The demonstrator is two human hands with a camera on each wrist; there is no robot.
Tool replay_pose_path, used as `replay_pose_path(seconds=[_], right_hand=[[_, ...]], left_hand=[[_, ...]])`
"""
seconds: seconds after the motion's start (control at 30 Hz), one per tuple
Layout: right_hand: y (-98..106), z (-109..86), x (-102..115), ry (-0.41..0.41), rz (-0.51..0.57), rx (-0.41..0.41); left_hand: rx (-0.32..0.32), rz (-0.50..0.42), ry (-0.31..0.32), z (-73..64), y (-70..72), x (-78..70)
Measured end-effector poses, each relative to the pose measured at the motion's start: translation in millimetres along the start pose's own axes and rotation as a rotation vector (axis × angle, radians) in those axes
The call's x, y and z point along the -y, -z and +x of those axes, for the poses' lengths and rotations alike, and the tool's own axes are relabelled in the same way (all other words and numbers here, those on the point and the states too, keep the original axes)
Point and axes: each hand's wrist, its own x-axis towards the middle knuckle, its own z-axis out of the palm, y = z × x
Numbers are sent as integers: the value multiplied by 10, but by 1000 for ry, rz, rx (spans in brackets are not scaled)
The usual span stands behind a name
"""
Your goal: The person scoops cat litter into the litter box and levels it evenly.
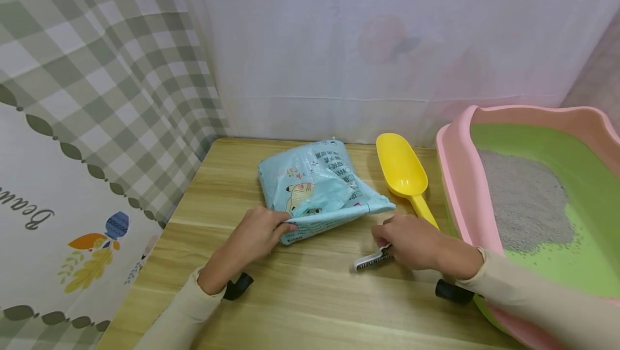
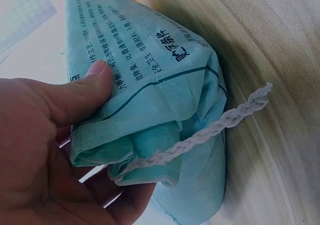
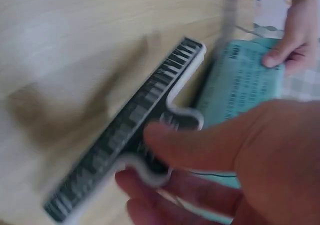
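Note:
A light blue cat litter bag (image 1: 310, 177) lies on the wooden table, its top edge folded over toward me. With thumb and fingers my left hand (image 1: 261, 231) pinches the left end of that fold. In the left wrist view the fold (image 2: 125, 150) shows in layers, with a braided white cord (image 2: 210, 130) sticking out of it. My right hand (image 1: 411, 245) holds a clip with a piano-key pattern (image 3: 145, 115), thumb on its dark handle and fingers beneath. The clip is close over the table, apart from the bag's right end.
A yellow scoop (image 1: 402, 167) lies behind my right hand, its handle pointing toward me. On the right stands a pink and green litter box (image 1: 472, 177) with grey litter (image 1: 523, 199) in it. Curtains (image 1: 387, 43) hang behind and at the left of the table (image 1: 310, 307).

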Motion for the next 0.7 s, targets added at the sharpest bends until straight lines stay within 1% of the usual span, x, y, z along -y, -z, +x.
replay_pose_path(seconds=[0.17, 0.23, 0.3, 0.43, 0.57, 0.63, 0.7], right_hand=[[182, 43, 88, 143, 70, -87], [243, 63, 128, 197, 66, -139], [292, 85, 171, 228, 43, -195], [349, 136, 241, 232, -17, -327], [343, 214, 289, 231, -63, -468], [317, 264, 310, 249, -89, -525], [286, 310, 329, 271, -119, -564]], left_hand=[[-6, 3, -9, 6, -11, 13], [-7, 4, -8, 7, -10, 15], [-9, 6, -9, 9, -7, 14], [-11, 12, -10, 9, -5, 13], [-9, 11, -9, 6, -7, 15], [-8, 8, -9, 2, -8, 15], [-8, 9, -12, -1, -10, 15]])
